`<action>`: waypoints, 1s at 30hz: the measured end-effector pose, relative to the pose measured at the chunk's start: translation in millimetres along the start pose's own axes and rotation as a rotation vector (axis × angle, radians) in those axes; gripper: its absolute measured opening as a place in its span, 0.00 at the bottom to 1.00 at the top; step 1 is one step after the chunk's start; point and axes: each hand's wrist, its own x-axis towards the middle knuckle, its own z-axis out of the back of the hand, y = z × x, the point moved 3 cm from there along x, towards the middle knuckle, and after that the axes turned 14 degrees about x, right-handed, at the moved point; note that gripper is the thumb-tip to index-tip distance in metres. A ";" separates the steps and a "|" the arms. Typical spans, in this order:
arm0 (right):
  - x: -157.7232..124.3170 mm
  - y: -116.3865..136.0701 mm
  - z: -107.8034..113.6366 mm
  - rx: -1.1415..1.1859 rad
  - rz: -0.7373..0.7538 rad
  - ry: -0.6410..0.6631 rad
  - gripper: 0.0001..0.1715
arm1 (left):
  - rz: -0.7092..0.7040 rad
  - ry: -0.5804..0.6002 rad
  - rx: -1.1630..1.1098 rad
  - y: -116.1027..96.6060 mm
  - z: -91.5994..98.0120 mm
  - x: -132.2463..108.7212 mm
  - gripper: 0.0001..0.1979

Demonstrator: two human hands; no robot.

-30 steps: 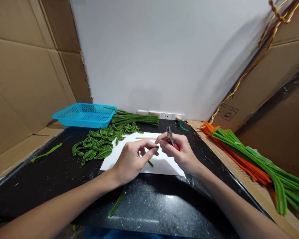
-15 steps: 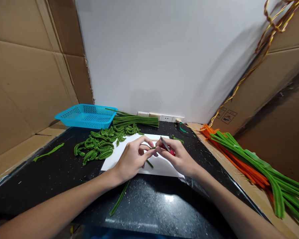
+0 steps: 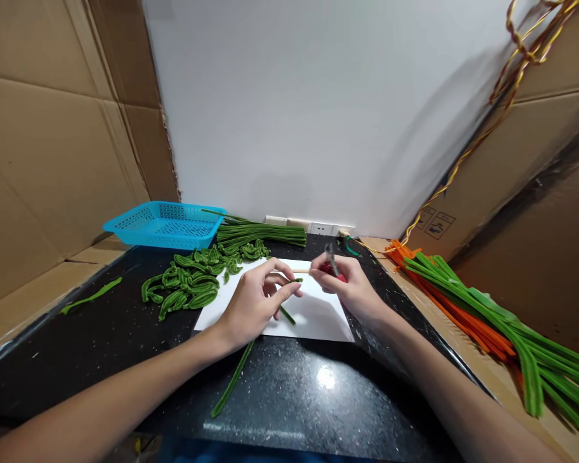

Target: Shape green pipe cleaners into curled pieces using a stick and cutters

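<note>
My left hand [image 3: 257, 297] pinches a green chenille stem [image 3: 297, 280] between thumb and fingertips above a white sheet of paper [image 3: 318, 315]. A short green piece [image 3: 287, 315] shows beneath the fingers, and a long green tail [image 3: 232, 387] comes out below the wrist toward the table's front edge; whether they are one stem is hidden by the hand. To the right, my right hand [image 3: 343, 280] is closed around small red-handled pliers [image 3: 330, 257], their metal jaws pointing up and blurred. The two hands are apart.
Left of the paper lies a pile of looped green chenille shapes [image 3: 188, 280]. Behind are a blue basket [image 3: 164, 241] and a bundle of green stems [image 3: 265, 234]. Green [image 3: 492, 315] and orange stems [image 3: 458, 321] lie at right. Cardboard walls [image 3: 62, 103] flank the black table.
My right hand with the pliers has drawn away to the right from my left hand, and the jaws have tipped upward. My left hand still holds the green stem in nearly the same place.
</note>
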 end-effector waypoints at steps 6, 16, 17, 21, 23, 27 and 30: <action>5.3 -5.2 4.9 -0.212 -0.094 -0.084 0.15 | -0.054 -0.049 0.130 -2.7 3.9 1.0 0.07; -4.3 5.7 -14.3 0.013 -0.042 0.106 0.16 | -0.115 -0.130 0.004 -5.1 7.9 3.5 0.08; -5.3 9.3 -16.6 -0.068 0.008 0.113 0.15 | -0.091 -0.129 -0.016 -4.0 7.7 4.0 0.09; -8.7 15.3 -22.1 -0.224 0.129 0.096 0.13 | 0.022 -0.119 -0.093 1.5 7.1 7.0 0.14; -10.5 14.9 -21.0 -0.299 0.186 0.027 0.10 | 0.051 -0.088 -0.125 2.9 5.6 8.2 0.15; -16.1 13.9 -22.8 -0.526 0.414 0.020 0.01 | 0.059 -0.031 -0.185 1.9 0.8 8.3 0.15; -20.5 13.3 -28.0 -0.682 0.581 0.057 0.07 | 0.061 -0.035 -0.194 1.3 -1.8 7.0 0.14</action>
